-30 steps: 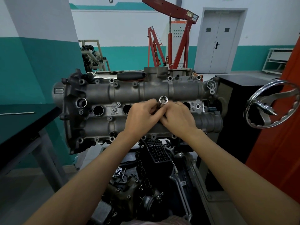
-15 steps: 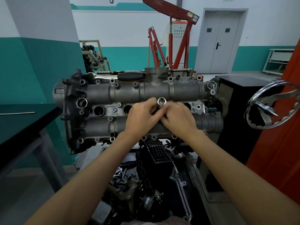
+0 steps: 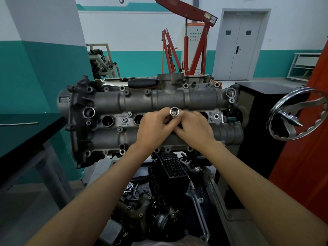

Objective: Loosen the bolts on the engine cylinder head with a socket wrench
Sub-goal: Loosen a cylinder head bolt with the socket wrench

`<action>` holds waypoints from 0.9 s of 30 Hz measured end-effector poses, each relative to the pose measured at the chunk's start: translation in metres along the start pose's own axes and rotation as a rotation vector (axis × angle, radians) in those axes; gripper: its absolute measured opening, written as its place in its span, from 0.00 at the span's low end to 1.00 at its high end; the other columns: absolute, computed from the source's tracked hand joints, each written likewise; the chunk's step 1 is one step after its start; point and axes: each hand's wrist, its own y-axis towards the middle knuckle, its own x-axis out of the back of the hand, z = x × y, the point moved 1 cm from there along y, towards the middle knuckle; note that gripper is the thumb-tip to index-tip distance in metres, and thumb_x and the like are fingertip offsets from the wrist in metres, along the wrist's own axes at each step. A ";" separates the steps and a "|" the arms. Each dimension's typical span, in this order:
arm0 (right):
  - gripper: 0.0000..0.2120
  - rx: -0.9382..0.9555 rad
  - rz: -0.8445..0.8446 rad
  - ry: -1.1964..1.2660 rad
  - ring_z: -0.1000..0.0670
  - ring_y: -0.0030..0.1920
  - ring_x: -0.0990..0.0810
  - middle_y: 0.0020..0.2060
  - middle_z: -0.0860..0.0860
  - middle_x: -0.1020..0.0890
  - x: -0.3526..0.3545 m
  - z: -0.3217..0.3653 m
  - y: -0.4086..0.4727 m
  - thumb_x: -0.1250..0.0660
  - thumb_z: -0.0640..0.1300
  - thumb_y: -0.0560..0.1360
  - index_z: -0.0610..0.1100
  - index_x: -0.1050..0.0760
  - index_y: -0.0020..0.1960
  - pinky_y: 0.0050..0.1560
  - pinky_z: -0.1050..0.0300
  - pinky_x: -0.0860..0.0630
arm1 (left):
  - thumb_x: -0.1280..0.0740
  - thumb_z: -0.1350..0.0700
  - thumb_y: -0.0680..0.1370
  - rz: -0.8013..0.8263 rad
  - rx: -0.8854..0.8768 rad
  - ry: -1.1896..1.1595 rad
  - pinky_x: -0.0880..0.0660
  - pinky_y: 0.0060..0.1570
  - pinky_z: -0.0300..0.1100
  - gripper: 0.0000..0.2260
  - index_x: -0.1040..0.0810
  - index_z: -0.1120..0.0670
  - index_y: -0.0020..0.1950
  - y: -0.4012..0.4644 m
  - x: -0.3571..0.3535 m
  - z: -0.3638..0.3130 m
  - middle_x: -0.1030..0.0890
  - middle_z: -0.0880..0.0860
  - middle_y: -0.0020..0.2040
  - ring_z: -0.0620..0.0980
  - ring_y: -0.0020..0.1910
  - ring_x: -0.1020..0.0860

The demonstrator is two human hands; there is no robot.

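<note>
socket: a bright socket (image 3: 174, 111), open end toward the camera, pinched between both hands at the middle of the cylinder head (image 3: 168, 100)
left hand: left hand (image 3: 156, 129) has its fingers curled onto the socket from 9 o'clock
right hand: right hand (image 3: 193, 127) has its fingers curled onto it from 3 o'clock; what sits below the socket is hidden by the hands
wrench: the black-handled socket wrench (image 3: 142, 83) lies idle along the head's far edge, at 11 o'clock from the hands, well apart from them
risk, drop: judged likely if the pinch slips; the socket could fall into one of the open plug wells (image 3: 107, 121) or down among the parts under the engine
risk, seating: if the socket is not square on its fitting or bolt, the drive could cam off and round the corners
risk, knuckles: a bolt breaking free suddenly could throw a hand against the casting's edges
count, hands: two, both on the socket
count, sockets: one seen
count, wrenches: one seen
count, plug wells: two clear to the left of the hands, part of one more at 3 o'clock; any others are covered
count, hoists: one red hoist (image 3: 186, 50) behind
count, bench: one dark bench (image 3: 21, 137) at 9 o'clock with one thin rod (image 3: 18, 123) on it
</note>
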 end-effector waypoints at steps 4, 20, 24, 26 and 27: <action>0.12 0.012 0.012 -0.018 0.47 0.44 0.24 0.44 0.46 0.21 0.000 0.000 -0.001 0.45 0.46 0.77 0.40 0.26 0.50 0.48 0.57 0.35 | 0.39 0.44 0.75 0.043 0.007 0.028 0.37 0.26 0.40 0.18 0.35 0.56 0.34 0.000 0.002 -0.004 0.37 0.46 0.24 0.46 0.25 0.34; 0.13 -0.006 -0.011 0.005 0.47 0.44 0.22 0.43 0.48 0.19 0.000 0.000 -0.001 0.41 0.51 0.76 0.42 0.24 0.49 0.48 0.57 0.34 | 0.32 0.52 0.75 0.014 0.023 -0.018 0.43 0.25 0.34 0.24 0.43 0.42 0.27 0.000 -0.003 0.001 0.39 0.44 0.20 0.39 0.22 0.34; 0.12 0.015 -0.003 -0.009 0.45 0.44 0.22 0.43 0.45 0.19 0.000 0.001 -0.001 0.42 0.46 0.76 0.40 0.24 0.49 0.48 0.56 0.35 | 0.34 0.49 0.74 0.020 0.012 -0.002 0.42 0.26 0.38 0.21 0.42 0.46 0.27 0.001 -0.001 -0.001 0.40 0.44 0.20 0.42 0.21 0.38; 0.12 0.016 -0.003 -0.012 0.45 0.43 0.23 0.43 0.46 0.19 0.000 0.001 -0.002 0.43 0.47 0.76 0.40 0.24 0.49 0.48 0.57 0.36 | 0.36 0.46 0.75 0.032 0.002 0.032 0.42 0.26 0.39 0.19 0.38 0.52 0.29 0.000 0.000 -0.004 0.40 0.44 0.22 0.43 0.22 0.38; 0.13 0.013 -0.005 -0.006 0.45 0.43 0.23 0.44 0.46 0.20 0.000 0.001 -0.002 0.43 0.47 0.76 0.40 0.25 0.50 0.48 0.57 0.36 | 0.38 0.45 0.75 0.036 0.000 0.041 0.41 0.26 0.40 0.18 0.36 0.54 0.30 0.000 0.001 -0.005 0.40 0.44 0.22 0.43 0.22 0.37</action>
